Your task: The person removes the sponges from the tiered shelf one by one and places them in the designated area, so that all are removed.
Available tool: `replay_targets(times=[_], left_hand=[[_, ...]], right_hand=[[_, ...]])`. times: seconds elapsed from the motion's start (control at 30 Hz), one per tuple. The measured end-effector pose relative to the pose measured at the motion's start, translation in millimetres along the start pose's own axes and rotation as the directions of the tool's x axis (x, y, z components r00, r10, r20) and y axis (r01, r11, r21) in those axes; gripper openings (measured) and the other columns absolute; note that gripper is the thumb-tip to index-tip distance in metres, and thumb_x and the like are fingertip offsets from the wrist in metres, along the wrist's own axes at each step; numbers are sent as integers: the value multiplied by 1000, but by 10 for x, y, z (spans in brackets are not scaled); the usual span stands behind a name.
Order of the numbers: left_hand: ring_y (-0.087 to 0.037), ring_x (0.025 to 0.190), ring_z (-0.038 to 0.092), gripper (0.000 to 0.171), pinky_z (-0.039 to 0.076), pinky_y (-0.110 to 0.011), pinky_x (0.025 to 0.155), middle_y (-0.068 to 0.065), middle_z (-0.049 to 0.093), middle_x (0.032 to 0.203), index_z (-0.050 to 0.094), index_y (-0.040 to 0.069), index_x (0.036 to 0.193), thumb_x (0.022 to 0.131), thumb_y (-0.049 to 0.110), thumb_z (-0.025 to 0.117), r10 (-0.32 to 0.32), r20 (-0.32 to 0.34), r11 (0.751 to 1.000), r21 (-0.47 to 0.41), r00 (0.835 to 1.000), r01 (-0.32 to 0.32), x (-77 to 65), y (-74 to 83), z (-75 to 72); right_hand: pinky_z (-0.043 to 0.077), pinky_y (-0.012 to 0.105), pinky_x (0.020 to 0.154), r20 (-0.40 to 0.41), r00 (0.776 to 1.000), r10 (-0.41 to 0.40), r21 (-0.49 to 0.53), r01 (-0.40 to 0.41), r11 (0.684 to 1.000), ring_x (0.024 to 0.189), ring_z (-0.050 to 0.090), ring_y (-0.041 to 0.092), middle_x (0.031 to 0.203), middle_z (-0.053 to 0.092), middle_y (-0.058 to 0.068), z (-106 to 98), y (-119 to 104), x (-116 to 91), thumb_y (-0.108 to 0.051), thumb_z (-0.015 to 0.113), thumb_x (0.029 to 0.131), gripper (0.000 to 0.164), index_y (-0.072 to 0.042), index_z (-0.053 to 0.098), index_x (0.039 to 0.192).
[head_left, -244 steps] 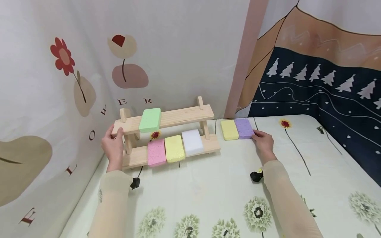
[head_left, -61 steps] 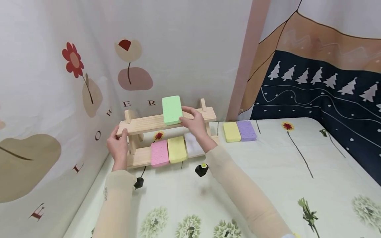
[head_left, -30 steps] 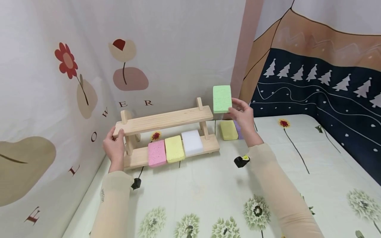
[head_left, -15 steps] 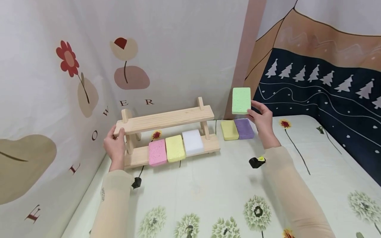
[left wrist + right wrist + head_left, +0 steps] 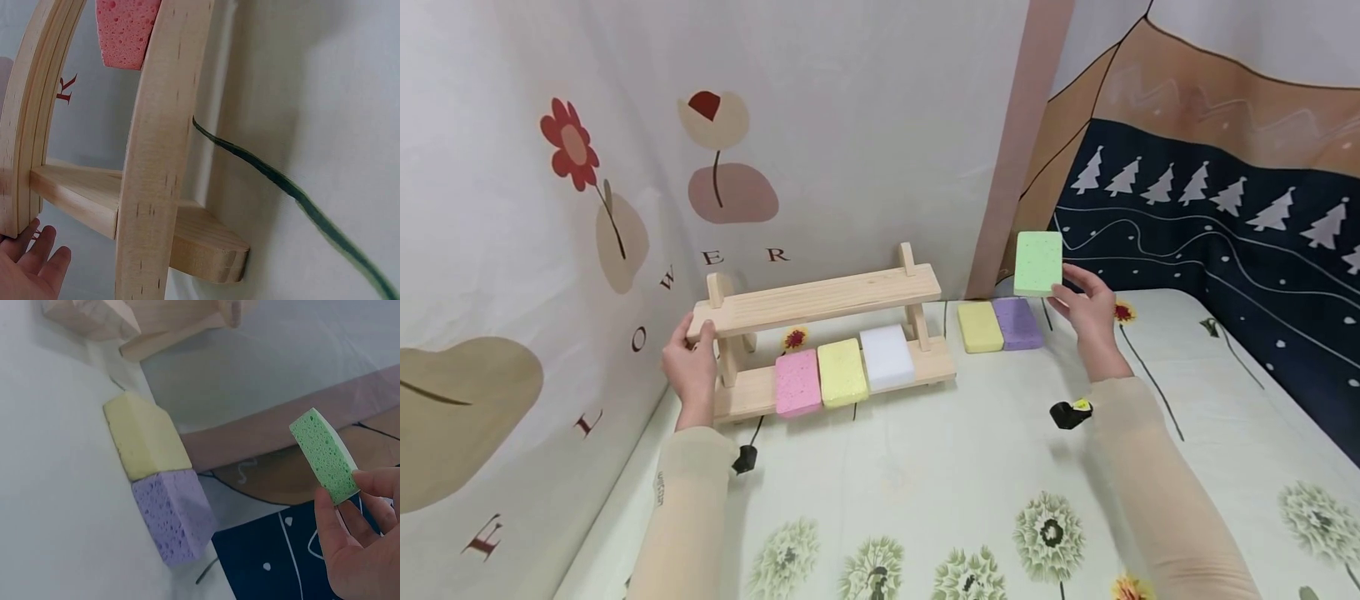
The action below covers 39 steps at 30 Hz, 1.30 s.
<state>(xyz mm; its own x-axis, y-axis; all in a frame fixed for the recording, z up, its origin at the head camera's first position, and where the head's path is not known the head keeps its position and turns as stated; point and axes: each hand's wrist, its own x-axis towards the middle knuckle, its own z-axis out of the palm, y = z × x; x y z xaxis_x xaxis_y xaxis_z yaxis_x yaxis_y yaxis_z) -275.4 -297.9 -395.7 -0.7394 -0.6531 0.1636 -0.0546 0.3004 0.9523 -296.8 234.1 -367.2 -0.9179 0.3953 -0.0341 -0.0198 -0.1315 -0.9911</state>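
Since our right grip (image 5: 1090,313), pinching the green sponge (image 5: 1038,262), has moved away rightward, the rack (image 5: 820,297) keeps three sponges (image 5: 843,372). Our left grip (image 5: 690,372), left of these, holds its end.

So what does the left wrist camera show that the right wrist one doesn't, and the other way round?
Only the left wrist view shows the pink sponge, the left hand and a printed R. Only the right wrist view shows the right hand holding the green sponge, plus a yellow sponge touching the purple sponge. Both show part of the wooden rack.
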Motion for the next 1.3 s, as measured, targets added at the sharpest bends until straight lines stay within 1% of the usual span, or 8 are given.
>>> replay_targets(times=[0.13, 0.27, 0.37, 0.53, 0.7, 0.93, 1.17, 1.3], left_hand=[[-16, 117, 58, 53, 48, -32, 107, -9, 59, 143, 50, 20, 147, 99, 40, 56, 8, -3, 1000, 6, 1000, -8, -12, 20, 2], [-12, 111, 58, 53, 48, -32, 105, -9, 60, 141, 50, 19, 147, 99, 41, 56, 18, -7, 1000, 16, 1000, -18, -27, 30, -1], [-11, 109, 57, 53, 48, -32, 105, -9, 60, 142, 50, 20, 147, 99, 41, 56, 15, -6, 1000, 19, 1000, -15, -31, 29, -2], [-15, 114, 57, 53, 48, -34, 107, -9, 59, 143, 50, 20, 147, 99, 41, 56, 13, -7, 1000, 22, 1000, -12, -25, 23, 0], [-17, 120, 58, 53, 47, -34, 108, -9, 59, 144, 51, 20, 147, 99, 40, 56, 12, -10, 1000, 21, 1000, -12, -14, 21, 1], [-13, 111, 58, 53, 48, -32, 104, -9, 61, 140, 52, 20, 146, 98, 42, 56, 15, -20, 999, 33, 1000, -14, -1, 12, 2], [-17, 118, 59, 53, 48, -33, 107, -8, 60, 143, 51, 20, 147, 99, 41, 55, 10, -14, 999, 35, 1000, -10, -1, 9, -1], [-19, 122, 58, 54, 47, -35, 109, -9, 59, 143, 50, 19, 148, 99, 41, 55, 12, -10, 999, 34, 1000, -12, -7, 14, -2]], right_hand=[[56, 12, 79, -33, 999, 20, -8, -20, 1000, 99, 61, 5, 144, 51, 2, -72, 48, 34, -5, 63, 96, 48, -16, 55, 142], [56, 14, 83, -59, 997, 45, 4, -45, 999, 100, 61, 5, 127, 56, -5, -137, 98, 63, -5, 63, 96, 48, -15, 56, 142], [56, 12, 80, -74, 996, 57, 21, -55, 998, 94, 62, 3, 113, 56, -10, -184, 127, 75, -4, 64, 95, 47, -13, 57, 140], [56, 11, 71, -91, 993, 79, 96, -70, 993, 81, 63, 0, 100, 59, -10, -268, 164, 85, 0, 64, 93, 46, -5, 57, 138], [56, 11, 68, -102, 986, 136, 148, -120, 982, 76, 64, 0, 93, 62, -9, -358, 192, 95, 0, 66, 92, 46, -4, 58, 137], [57, 13, 65, -119, 977, 177, 193, -152, 969, 70, 67, 1, 85, 66, -8, -464, 275, 117, 2, 65, 92, 32, -7, 67, 122], [56, 12, 69, -138, 965, 224, 125, -207, 970, 77, 66, -1, 87, 65, -14, -529, 406, 180, -6, 67, 93, 45, -10, 60, 137], [56, 12, 72, -141, 959, 247, 105, -234, 967, 85, 65, 1, 93, 63, -14, -547, 446, 201, -7, 66, 94, 46, -10, 59, 139]])
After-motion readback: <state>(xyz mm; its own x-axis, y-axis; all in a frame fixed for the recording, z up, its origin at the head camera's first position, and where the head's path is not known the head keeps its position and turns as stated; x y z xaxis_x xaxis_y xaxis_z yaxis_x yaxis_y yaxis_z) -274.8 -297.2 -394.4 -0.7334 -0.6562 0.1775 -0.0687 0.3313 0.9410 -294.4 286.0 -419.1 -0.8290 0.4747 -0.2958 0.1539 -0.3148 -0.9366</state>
